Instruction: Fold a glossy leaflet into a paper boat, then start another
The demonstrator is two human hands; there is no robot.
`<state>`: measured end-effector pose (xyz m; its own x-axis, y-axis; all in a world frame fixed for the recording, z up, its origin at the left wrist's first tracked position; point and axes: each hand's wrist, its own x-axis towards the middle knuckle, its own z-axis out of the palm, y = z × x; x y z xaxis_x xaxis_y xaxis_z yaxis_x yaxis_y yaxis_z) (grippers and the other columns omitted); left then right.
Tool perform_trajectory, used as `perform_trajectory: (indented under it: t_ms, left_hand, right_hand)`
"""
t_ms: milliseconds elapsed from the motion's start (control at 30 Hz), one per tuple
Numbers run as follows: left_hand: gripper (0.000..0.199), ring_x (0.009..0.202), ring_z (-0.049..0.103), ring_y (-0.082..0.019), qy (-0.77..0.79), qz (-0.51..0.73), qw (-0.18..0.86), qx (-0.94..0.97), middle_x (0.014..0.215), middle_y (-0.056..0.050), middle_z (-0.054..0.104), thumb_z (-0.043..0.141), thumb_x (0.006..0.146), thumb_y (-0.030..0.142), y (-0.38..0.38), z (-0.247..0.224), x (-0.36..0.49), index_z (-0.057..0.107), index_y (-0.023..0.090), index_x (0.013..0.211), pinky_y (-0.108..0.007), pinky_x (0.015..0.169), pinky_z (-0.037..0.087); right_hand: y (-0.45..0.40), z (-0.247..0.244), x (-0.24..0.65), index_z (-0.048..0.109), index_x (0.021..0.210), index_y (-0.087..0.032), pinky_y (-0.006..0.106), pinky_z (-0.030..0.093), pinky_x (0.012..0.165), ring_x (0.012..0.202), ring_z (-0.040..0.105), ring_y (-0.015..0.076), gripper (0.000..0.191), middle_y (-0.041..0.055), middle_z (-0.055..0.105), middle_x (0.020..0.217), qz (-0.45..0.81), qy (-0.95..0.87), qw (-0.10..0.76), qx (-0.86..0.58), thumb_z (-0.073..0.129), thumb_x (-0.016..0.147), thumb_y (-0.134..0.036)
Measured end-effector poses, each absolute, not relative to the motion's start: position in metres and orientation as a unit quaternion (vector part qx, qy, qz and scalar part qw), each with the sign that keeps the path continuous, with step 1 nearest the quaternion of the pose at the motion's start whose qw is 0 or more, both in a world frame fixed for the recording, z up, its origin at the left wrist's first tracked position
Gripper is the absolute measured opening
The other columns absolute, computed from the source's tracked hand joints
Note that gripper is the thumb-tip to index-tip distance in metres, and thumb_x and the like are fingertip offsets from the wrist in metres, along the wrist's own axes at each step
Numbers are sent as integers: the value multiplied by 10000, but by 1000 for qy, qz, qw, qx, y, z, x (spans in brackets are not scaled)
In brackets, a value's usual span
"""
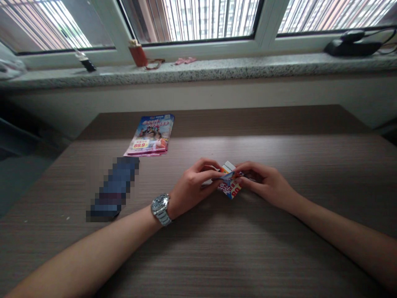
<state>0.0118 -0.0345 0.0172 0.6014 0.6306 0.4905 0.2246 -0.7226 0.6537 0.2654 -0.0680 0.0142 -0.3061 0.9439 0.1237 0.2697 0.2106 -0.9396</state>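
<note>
Folded paper (231, 190), pinched from both sides!
My left grip (195, 182) has one edge, my right grip (268, 182) the other, over the worktop (198, 260); the leaflet stack (151, 134) lies beyond, leftward.

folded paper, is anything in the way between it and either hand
Nothing visible: the left hand and right hand both hold the folded paper directly. The flyer stack lies apart, farther back and to the left.
</note>
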Motion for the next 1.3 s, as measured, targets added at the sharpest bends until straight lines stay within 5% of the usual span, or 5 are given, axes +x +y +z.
perform_trajectory:
  t_ms: [133,433,867,1133,1300]
  left_hand:
    - [224,1087,660,-177,291,364,308,829,1182,-90,642,665,961,201,-35,21,14,702,206,1182,-353,991,567]
    - [168,923,690,-167,352,354,436,749,1018,-70,732,664,969,308,-35,20,14,718,160,1030,-267,802,577]
    - [179,880,705,-154,365,352,443,739,1017,-58,758,664,967,311,-34,25,13,738,161,1029,-246,776,579]
    - [139,886,703,-146,356,355,449,739,1002,-48,757,681,956,274,-33,25,13,734,160,1014,-243,798,580]
    - [132,892,706,-146,353,357,463,731,1011,-49,753,686,952,269,-33,24,13,720,157,1014,-244,808,586]
  right_hand:
    - [-68,15,263,718,991,-232,331,605,810,881,721,196,189,42,759,1000,449,-663,404,-443,726,891,-393]
    - [-67,9,266,676,978,-239,319,609,724,810,723,188,256,37,766,957,467,-638,395,-468,761,859,-450]
    - [-64,15,270,686,862,-229,287,576,556,654,715,183,282,30,768,779,419,-644,375,-519,748,853,-504]
    - [-58,14,270,701,1077,-228,325,641,689,747,761,189,319,48,810,929,507,-594,378,-497,766,846,-439]
    - [-58,11,271,764,952,-208,311,640,680,742,758,187,265,47,803,863,537,-584,358,-493,754,856,-455]
